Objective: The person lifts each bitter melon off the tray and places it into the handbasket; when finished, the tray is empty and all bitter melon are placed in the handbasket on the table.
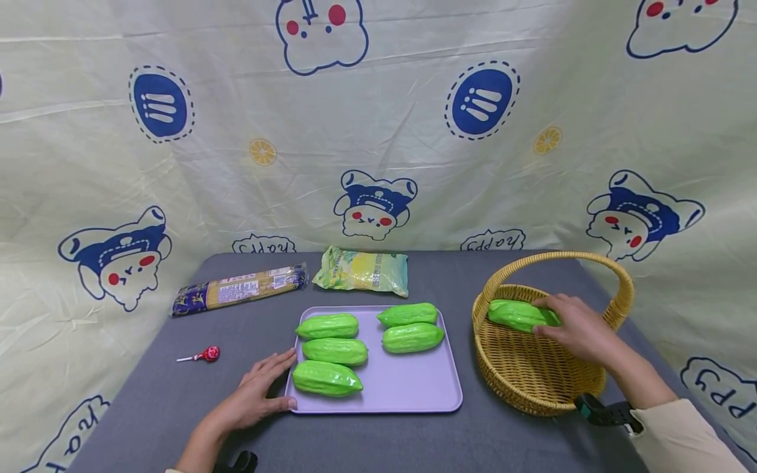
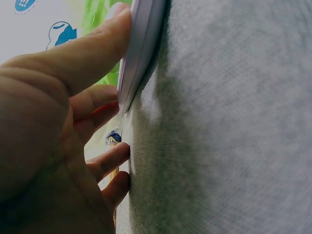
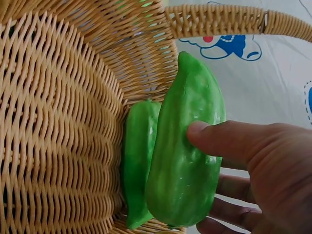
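My right hand [image 1: 576,327] reaches into a wicker basket [image 1: 493,374] and grips a green bitter melon [image 1: 516,315], thumb on one side and fingers on the other. The right wrist view shows this held bitter melon [image 3: 187,151] close up, with a second bitter melon [image 3: 139,156] behind it against the basket wall. My left hand [image 1: 251,394] rests at the left edge of a lilac tray [image 1: 408,387], fingers fairly straight, thumb at the near corner. On the tray lie several bitter melons [image 1: 327,379], three at the left and two at the upper right.
A pack of dry noodles [image 1: 239,289] and a yellow-green packet [image 1: 362,271] lie at the back of the grey table. Left of the tray is a red lollipop [image 1: 209,354]. The basket's arched handle [image 1: 558,256] rises above my right hand. A printed sheet hangs behind.
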`<state>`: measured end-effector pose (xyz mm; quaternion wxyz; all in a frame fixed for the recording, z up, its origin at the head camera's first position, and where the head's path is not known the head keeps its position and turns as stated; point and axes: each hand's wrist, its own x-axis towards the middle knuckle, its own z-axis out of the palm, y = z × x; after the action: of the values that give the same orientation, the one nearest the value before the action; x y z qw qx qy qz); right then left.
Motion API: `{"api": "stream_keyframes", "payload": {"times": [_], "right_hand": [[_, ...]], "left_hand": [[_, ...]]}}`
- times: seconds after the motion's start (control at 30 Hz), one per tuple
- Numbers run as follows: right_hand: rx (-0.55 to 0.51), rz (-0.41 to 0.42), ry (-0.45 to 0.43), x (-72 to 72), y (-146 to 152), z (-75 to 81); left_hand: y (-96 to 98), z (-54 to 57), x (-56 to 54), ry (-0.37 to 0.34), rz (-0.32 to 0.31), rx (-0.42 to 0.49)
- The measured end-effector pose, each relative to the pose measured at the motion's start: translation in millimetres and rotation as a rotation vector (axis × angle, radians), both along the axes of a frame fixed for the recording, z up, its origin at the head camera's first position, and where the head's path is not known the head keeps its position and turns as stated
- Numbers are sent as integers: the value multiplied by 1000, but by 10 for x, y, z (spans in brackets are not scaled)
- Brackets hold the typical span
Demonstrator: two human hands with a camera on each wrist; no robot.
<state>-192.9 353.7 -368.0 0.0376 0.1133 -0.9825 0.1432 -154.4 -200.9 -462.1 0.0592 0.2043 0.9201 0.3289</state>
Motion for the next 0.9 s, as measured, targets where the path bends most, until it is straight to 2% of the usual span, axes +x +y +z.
{"api": "stream_keyframes", "payload": {"times": [0.13,0.43,0.9], "right_hand": [[13,-1,-32,-48,24,-50],[53,8,-43,-104,42,-135],[85,31,-86,-122,103,-172]], "left_hand": [[-2,4,-5,-13,0,-3],[-2,4,-14,-45,9,-2],[3,13,-11,-41,14,-7]]}}
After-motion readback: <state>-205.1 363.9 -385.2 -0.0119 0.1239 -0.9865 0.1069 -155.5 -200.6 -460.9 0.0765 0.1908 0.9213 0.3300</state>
